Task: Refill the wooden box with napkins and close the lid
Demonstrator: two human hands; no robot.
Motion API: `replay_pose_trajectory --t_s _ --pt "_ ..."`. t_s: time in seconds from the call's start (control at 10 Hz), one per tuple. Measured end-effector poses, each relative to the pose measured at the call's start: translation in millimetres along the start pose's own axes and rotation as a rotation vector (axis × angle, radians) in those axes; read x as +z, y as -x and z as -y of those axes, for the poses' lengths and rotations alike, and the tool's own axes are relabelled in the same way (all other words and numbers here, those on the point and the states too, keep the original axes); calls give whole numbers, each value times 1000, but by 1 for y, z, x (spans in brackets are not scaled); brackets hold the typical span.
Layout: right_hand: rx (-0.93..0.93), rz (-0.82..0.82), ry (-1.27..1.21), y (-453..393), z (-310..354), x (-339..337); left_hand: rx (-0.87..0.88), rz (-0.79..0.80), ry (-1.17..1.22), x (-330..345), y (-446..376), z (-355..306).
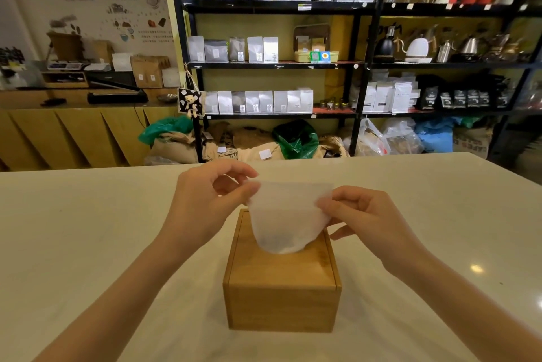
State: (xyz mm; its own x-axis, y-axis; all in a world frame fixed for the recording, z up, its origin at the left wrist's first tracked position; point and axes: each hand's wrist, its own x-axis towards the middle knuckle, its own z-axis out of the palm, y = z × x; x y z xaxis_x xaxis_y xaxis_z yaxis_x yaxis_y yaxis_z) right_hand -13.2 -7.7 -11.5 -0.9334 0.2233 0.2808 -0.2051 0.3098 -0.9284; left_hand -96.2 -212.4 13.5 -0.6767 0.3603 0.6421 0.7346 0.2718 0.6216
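Note:
A square wooden box (281,300) stands on the pale counter (88,229) in front of me, its sliding lid (293,267) lying flat across the top. A white napkin (289,215) rises from the opening in the lid, fanning wider upward. My left hand (205,200) pinches the napkin's upper left corner between thumb and fingers. My right hand (360,215) pinches its upper right corner. Both hands hover above the box's far half. The inside of the box is hidden.
The counter's far edge runs behind the hands. Beyond it stand black shelves (278,63) with white bags and kettles, sacks and green plastic bags (296,138) on the floor, and a wooden side counter (73,127) at the left.

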Motion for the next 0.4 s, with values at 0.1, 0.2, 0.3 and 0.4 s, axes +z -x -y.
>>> replay_pose_trajectory --t_s 0.1,0.2,0.3,0.4 --pt "-17 -10 36 1 2 -3 26 16 -14 -2 -5 -3" --pt "34 50 156 1 7 -4 3 48 -26 -6 -7 -4" --pt "42 63 322 1 25 -13 -6 67 -55 -13 -12 -3" --pt "-124 -51 285 10 54 -33 -12 51 -60 -25 -19 -11"
